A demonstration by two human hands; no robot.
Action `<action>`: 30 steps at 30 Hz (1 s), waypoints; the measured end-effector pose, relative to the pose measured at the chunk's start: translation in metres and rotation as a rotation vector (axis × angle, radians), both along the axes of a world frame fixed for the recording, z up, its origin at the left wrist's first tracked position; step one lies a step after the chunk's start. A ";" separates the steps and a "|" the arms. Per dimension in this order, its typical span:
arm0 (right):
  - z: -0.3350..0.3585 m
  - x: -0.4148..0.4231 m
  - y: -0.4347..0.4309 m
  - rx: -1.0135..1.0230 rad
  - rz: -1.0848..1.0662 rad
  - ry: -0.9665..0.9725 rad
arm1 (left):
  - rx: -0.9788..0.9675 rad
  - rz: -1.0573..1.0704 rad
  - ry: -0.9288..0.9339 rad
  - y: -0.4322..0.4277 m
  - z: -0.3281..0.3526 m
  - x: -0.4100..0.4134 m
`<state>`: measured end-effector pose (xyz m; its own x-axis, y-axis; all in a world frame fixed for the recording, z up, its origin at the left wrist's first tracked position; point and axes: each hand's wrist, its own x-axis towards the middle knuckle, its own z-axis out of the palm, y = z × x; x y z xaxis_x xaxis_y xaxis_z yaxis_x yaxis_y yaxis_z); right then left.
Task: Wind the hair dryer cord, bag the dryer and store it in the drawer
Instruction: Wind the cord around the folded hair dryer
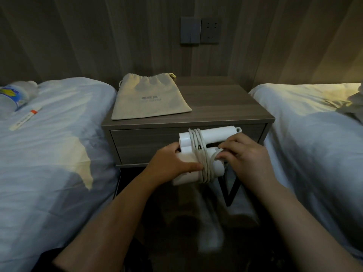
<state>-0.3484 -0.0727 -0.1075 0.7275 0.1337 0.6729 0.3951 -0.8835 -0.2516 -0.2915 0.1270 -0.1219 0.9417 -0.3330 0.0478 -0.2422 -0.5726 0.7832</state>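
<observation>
A folded white hair dryer [216, 134] is held in the air in front of the nightstand's shut drawer [145, 144]. Its white cord [200, 154] is looped several times around the folded body and handle. My left hand [172, 165] grips the dryer's left end, thumb pressed on the loops. My right hand [245, 156] pinches the cord's end at the right side of the loops; the plug is hidden under its fingers. A beige drawstring bag [149, 97] lies flat on the nightstand top, mouth toward the wall.
The grey wooden nightstand [225, 103] stands between two white beds [49, 144] [314, 134]. A plastic water bottle [13, 95] and a thin white packet [25, 118] lie on the left bed. A switch and socket [200, 33] sit on the wall above.
</observation>
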 end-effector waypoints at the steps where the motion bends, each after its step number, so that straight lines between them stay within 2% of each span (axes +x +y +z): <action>1: -0.001 0.000 0.001 0.006 0.011 0.014 | 0.007 -0.003 -0.005 0.000 0.000 -0.001; 6: -0.005 0.004 0.006 0.076 0.091 0.056 | 0.027 -0.076 0.038 0.002 0.001 0.000; 17: 0.002 0.009 0.001 0.202 0.069 0.259 | -0.018 -0.109 0.216 0.000 -0.003 0.005; 23: 0.007 0.004 0.002 0.168 0.097 0.451 | -0.173 -0.097 0.342 -0.001 0.001 0.001; 28: 0.017 0.001 -0.006 0.266 0.214 0.745 | -0.239 -0.087 0.430 0.003 0.003 -0.001; 30: 0.020 -0.001 -0.009 0.247 0.257 0.821 | -0.260 -0.099 0.458 0.004 0.005 -0.001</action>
